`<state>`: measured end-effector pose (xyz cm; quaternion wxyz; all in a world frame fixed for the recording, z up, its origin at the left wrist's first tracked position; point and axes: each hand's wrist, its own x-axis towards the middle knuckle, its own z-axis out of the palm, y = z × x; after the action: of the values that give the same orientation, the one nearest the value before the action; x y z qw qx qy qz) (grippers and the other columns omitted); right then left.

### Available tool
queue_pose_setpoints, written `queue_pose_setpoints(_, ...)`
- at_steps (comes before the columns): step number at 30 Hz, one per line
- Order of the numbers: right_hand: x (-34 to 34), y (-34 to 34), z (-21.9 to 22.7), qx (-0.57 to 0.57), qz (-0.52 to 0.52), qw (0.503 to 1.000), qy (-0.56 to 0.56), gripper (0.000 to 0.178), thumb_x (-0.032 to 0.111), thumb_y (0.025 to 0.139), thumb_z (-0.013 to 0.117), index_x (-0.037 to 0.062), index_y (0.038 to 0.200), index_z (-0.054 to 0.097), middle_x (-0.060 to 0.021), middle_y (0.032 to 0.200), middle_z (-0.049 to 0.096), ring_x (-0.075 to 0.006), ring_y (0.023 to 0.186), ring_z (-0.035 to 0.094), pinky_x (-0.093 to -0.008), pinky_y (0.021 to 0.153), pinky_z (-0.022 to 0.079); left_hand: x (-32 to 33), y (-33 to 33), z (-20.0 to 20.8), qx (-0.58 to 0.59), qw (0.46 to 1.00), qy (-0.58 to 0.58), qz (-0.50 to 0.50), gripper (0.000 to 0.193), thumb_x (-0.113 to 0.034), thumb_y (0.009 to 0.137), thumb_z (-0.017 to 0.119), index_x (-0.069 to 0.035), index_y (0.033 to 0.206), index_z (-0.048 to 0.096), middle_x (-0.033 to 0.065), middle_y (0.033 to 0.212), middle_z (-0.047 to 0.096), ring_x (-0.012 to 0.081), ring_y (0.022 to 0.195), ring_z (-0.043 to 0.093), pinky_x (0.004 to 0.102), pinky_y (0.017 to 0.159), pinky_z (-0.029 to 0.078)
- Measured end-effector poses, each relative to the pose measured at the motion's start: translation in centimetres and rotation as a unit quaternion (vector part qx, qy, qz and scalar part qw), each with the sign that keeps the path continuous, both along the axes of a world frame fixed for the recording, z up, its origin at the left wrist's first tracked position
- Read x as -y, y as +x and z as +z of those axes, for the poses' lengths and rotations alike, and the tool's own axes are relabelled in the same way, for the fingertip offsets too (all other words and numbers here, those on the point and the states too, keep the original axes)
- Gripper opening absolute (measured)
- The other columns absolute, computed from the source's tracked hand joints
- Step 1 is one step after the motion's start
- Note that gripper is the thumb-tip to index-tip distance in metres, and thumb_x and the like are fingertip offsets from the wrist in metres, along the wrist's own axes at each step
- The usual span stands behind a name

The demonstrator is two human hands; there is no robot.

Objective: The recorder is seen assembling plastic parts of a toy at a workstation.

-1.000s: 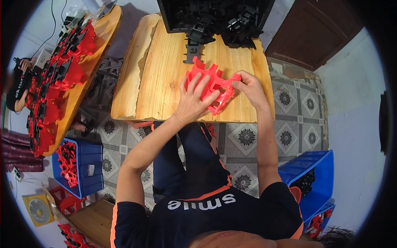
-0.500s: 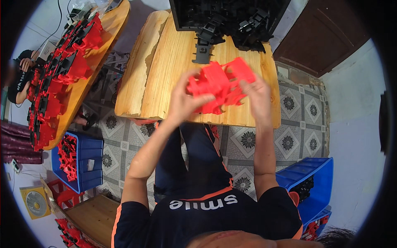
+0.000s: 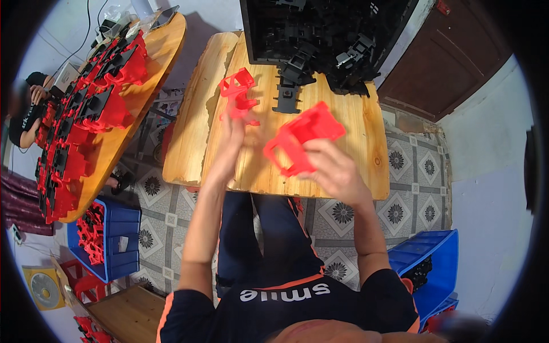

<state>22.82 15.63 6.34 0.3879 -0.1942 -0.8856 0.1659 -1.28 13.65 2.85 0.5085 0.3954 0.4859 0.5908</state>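
My right hand (image 3: 338, 174) grips a red plastic frame (image 3: 317, 126) with box-like openings, held tilted over the right front of the wooden table. At the table's left, my left hand (image 3: 230, 137) is on more red plastic framework (image 3: 239, 86), its fingers closed about the near end. Motion blurs that hand, and its fingers partly hide the red plastic; whether it is one piece or two I cannot tell. Between the hands and farther back, a flat black plastic part (image 3: 287, 98) lies on the wooden table (image 3: 209, 123).
A black bin (image 3: 251, 40) of black parts stands at the table's back, some spilling over its front. Left, another table (image 3: 166, 43) bears rows of red-and-black assemblies, with a person (image 3: 26, 123) beyond. Blue crates (image 3: 123, 240) (image 3: 449, 257) stand on both sides.
The red parts, earlier together between both hands, are now apart. My left hand has gone left with one portion; my right hand has come nearer and slightly left with the other frame.
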Motion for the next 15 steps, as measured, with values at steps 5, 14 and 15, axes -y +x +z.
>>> queue_pose_setpoints(5,-2.1,-5.1,1.4,0.028,0.250,0.967,0.036,0.033,0.022,0.075,0.078,-0.0026,0.092,0.062,-0.0137,0.107,0.062,-0.0267,0.095,0.064,-0.0356,0.076,0.054,5.6,0.5,-4.0,0.338,0.930,-0.017,-0.141,0.100,-0.065,0.081,0.063,-0.023,0.155,0.012,0.0152,0.155,0.025,0.0330,0.133,0.043,0.0483,0.101,0.046)
queue_pose_setpoints(14,-23.7,-10.9,-4.4,0.102,-0.316,0.932,0.142,0.035,0.015,0.084,0.071,0.0063,0.117,0.064,-0.0113,0.118,0.061,-0.0280,0.114,0.054,-0.0368,0.094,0.044,9.1,0.1,-7.3,0.450,0.876,0.054,-0.165,0.126,-0.032,0.053,0.094,-0.017,0.153,0.019,0.0169,0.152,0.031,0.0379,0.129,0.044,0.0542,0.104,0.041)
queue_pose_setpoints(15,-24.5,-10.2,-5.4,0.244,-0.296,0.919,0.095,0.042,0.014,0.082,0.073,0.0076,0.122,0.063,-0.0113,0.118,0.061,-0.0291,0.113,0.054,-0.0375,0.095,0.043,9.6,0.1,-7.2,0.457,0.866,0.077,-0.189,0.125,-0.032,0.052,0.094,-0.015,0.152,0.022,0.0178,0.150,0.034,0.0393,0.130,0.043,0.0563,0.105,0.040)
